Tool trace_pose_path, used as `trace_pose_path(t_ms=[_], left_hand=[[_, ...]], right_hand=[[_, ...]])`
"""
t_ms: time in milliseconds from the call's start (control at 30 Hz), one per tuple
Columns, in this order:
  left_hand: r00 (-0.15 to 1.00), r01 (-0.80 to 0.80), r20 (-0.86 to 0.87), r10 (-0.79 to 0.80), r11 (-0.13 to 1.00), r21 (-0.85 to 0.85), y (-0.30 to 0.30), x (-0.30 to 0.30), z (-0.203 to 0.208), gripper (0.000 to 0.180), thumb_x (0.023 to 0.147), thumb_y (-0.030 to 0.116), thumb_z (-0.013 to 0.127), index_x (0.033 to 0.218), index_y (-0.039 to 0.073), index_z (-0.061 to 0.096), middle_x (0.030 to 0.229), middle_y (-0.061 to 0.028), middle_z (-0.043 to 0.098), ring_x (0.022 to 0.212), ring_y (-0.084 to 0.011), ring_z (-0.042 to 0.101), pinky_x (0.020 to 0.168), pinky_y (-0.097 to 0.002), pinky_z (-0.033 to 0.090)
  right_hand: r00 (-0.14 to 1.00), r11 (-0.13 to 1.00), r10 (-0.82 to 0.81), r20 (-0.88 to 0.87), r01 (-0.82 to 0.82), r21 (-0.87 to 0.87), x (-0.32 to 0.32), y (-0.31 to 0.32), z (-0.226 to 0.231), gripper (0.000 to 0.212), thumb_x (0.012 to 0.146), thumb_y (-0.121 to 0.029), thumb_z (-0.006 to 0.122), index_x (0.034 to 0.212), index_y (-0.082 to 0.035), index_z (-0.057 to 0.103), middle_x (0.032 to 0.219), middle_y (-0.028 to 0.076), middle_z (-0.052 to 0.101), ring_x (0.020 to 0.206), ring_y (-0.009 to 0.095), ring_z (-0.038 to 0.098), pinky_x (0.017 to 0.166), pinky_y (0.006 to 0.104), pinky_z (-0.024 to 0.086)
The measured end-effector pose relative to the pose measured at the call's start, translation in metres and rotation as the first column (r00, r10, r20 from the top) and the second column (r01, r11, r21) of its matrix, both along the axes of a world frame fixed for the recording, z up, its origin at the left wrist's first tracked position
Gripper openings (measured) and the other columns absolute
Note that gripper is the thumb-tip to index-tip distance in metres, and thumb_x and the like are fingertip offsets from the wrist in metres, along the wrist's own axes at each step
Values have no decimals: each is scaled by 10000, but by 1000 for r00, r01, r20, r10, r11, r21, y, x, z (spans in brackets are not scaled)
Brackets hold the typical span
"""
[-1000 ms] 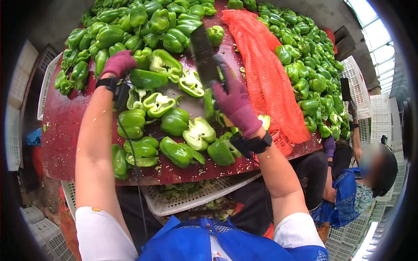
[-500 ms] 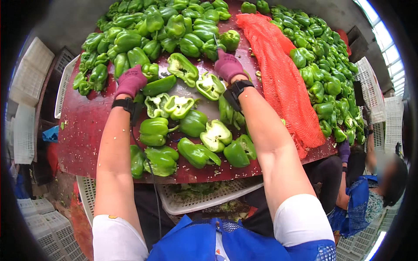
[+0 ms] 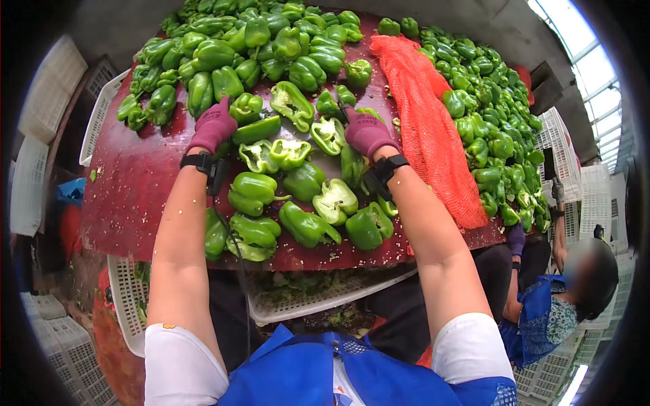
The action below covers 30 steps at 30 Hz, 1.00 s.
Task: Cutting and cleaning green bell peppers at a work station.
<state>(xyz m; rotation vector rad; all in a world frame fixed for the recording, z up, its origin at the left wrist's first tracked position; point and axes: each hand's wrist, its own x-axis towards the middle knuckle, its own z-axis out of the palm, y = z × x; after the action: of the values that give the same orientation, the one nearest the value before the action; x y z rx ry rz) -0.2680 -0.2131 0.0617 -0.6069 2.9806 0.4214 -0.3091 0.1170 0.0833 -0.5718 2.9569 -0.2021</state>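
Peppers (image 3: 291, 101): right hand (image 3: 367, 130) now lower, left hand (image 3: 213, 126) unchanged.

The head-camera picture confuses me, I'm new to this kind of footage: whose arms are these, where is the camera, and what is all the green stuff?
The camera sits on a person's head and looks down, so the two bare forearms coming up from the bottom are that person's own. Its wide lens bends the edges. Both hands wear purple-pink knitted gloves: the left hand rests on a halved green bell pepper, the right hand lies among cut pepper halves. Whether either hand grips anything I cannot tell. They work on a dark red wet tabletop piled with whole green peppers, beside an orange mesh sack. A white plastic crate sits below the table edge.
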Motion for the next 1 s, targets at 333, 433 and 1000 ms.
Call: trace_pose_path(t_ms=[333,433,1000], left_hand=[[891,77,-446,82,942,327,-20,30,-23,480,807,184,675,1263,116,544,1168,-178,632,1092,-353,592,916,-399,471],[908,119,-418,-27,973,196,-11,24,-28,482,793,124,629,1268,120,546,1179,-168,628,1097,-344,591,918,-384,472],[963,77,-269,-3,962,264,-4,28,-15,435,766,128,536,1194,158,611,1125,-173,640,1032,-361,606,876,-422,478]], right_hand=[[938,864,225,-264,-317,-392,75,-64,37,581,872,-207,520,1425,-170,343,805,208,649,737,396,631,651,505,487],[963,901,226,-147,-264,-344,80,-73,46,541,883,-256,530,1399,-167,391,841,228,651,777,408,628,722,510,484],[705,909,-170,-688,-157,-386,-40,21,81,557,906,-222,487,1433,-126,336,712,248,624,656,430,618,597,507,497]])
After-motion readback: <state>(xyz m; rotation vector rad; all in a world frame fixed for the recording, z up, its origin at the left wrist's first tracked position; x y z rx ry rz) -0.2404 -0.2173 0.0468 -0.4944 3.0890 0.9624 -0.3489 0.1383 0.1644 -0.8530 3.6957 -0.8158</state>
